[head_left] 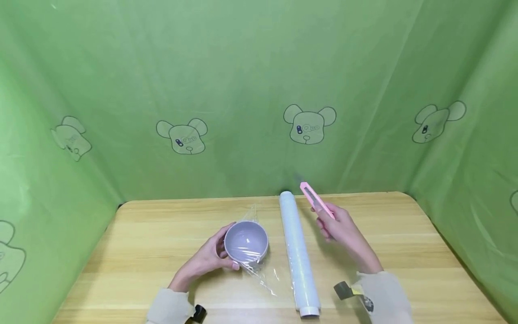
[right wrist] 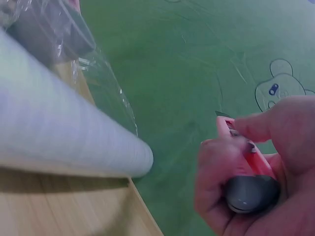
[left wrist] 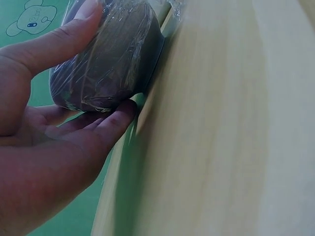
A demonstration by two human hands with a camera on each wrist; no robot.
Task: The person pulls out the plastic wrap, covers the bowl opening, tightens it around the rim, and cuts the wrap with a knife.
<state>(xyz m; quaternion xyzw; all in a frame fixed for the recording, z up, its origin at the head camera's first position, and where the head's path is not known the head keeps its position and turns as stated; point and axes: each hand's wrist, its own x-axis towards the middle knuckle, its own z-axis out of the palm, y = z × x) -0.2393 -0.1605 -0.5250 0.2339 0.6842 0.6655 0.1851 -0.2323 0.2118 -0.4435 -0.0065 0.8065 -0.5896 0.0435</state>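
A small grey bowl (head_left: pixel 246 243) stands on the table with clear plastic wrap (head_left: pixel 259 274) over and around it, loose ends sticking out at back and front. My left hand (head_left: pixel 210 254) grips the bowl from its left side; in the left wrist view the thumb lies along the wrapped wall (left wrist: pixel 110 59) and the fingers reach under its edge. Right of the roll, my right hand (head_left: pixel 337 225) holds a pink utility knife (head_left: pixel 317 200) raised above the table. A short bit of blade (right wrist: pixel 222 114) shows at its tip, with the thumb near the slider.
Between the two hands a long roll of plastic wrap (head_left: pixel 297 252) lies front to back on the wooden table (head_left: pixel 162 234). A green curtain (head_left: pixel 243 90) with printed bear heads closes off the back and both sides.
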